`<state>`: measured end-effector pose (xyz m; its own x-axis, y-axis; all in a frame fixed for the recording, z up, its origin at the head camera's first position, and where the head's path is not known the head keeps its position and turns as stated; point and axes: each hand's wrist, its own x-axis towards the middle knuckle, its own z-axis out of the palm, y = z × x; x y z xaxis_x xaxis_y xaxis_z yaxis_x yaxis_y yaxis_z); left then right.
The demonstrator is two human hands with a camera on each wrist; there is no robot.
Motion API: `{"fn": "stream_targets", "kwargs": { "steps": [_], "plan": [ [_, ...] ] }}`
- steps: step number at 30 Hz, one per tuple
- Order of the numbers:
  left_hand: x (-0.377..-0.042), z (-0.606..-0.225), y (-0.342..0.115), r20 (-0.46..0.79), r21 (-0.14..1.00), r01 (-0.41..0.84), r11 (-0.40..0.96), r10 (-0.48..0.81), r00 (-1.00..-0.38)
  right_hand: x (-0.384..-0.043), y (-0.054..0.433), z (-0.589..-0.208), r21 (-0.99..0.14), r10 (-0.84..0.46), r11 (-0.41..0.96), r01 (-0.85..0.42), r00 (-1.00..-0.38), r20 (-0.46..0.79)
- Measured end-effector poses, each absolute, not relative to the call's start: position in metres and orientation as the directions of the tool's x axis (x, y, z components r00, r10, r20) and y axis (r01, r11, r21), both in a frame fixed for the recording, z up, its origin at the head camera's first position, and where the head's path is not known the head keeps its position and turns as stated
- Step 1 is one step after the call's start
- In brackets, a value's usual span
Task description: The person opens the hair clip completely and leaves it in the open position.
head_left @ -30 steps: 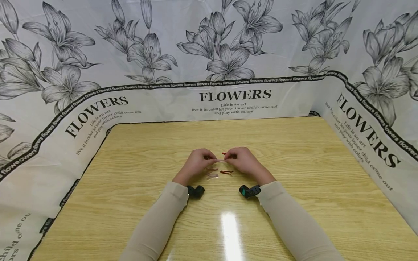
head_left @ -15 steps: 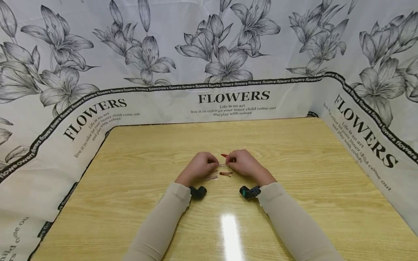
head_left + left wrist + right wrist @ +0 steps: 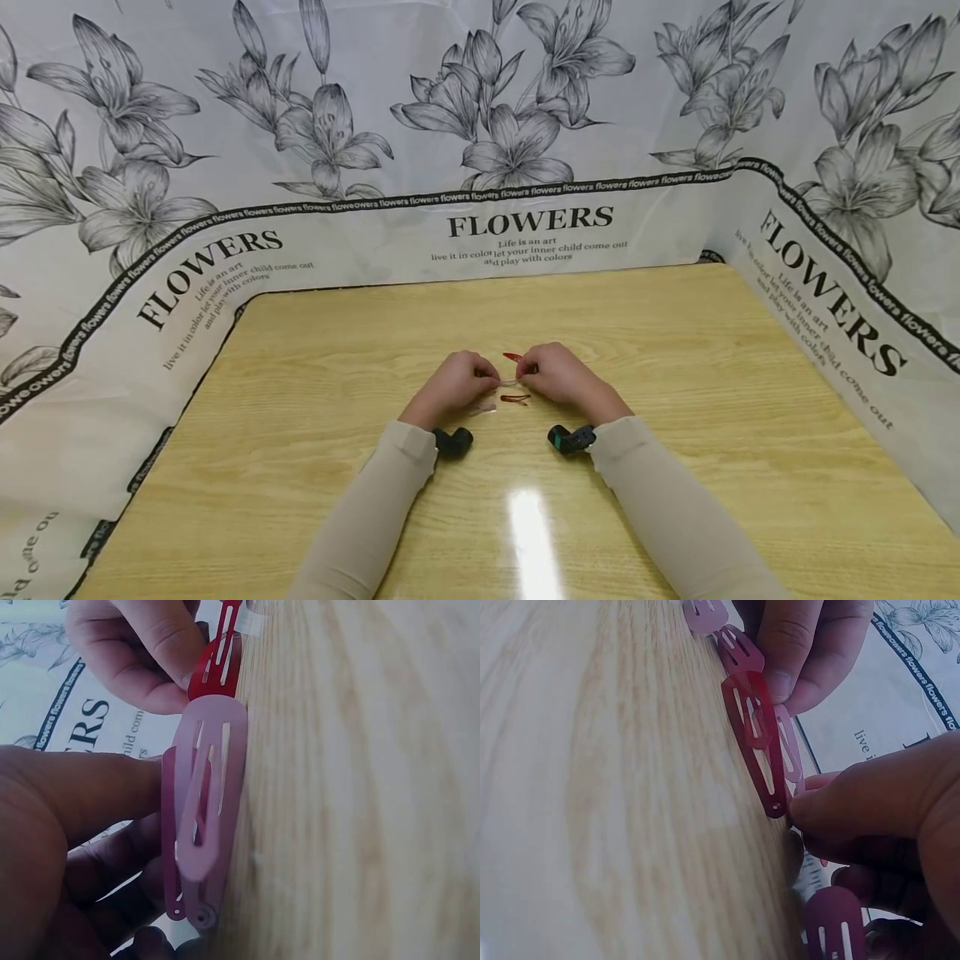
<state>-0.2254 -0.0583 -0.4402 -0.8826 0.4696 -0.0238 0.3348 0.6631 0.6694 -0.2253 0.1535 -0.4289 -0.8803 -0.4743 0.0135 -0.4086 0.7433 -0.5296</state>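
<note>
In the head view, both hands meet over the table, with a pale pink snap hair clip (image 3: 510, 382) stretched between their fingertips. My left hand (image 3: 459, 385) pinches its left end, and my right hand (image 3: 561, 379) pinches the right end. The right wrist view shows this clip (image 3: 789, 742) partly behind a red clip (image 3: 772, 780) on the table. Close by my left hand lie another pale pink clip (image 3: 234, 742) and a dark pink clip (image 3: 171, 832). Beyond the right fingers sits a red clip (image 3: 512, 357), partly covered by that hand.
The wooden table (image 3: 360, 500) spreads around the hands, with a bright light reflection in front. A white cloth (image 3: 375, 242) printed with flowers and lettering stands along the back and sides. Dark wrist cameras (image 3: 453, 442) sit at both cuffs.
Both hands have come slightly toward me, still pinching the pale pink clip. My left hand now covers the dark pink clip seen in the earlier head frame. The head view has shifted a little.
</note>
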Motion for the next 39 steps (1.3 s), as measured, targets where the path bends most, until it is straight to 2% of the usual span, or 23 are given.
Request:
{"fn": "stream_targets", "kwargs": {
  "steps": [20,30,39],
  "plan": [
    [-0.227,-0.440,-0.059,-0.035,0.669,0.327,0.667,0.468,-0.883,-0.225,0.154,-0.424,-0.496,-0.485,0.759,-0.421,-0.875,0.001],
    [-0.228,-0.439,-0.062,-0.029,0.688,0.320,0.651,0.466,-0.884,-0.225,0.152,-0.420,-0.527,-0.475,0.743,-0.412,-0.880,0.017],
    [-0.229,-0.433,-0.060,-0.056,0.750,0.248,0.613,0.433,-0.900,-0.227,0.153,-0.418,-0.541,-0.468,0.737,-0.404,-0.884,0.023]
  ]
}}
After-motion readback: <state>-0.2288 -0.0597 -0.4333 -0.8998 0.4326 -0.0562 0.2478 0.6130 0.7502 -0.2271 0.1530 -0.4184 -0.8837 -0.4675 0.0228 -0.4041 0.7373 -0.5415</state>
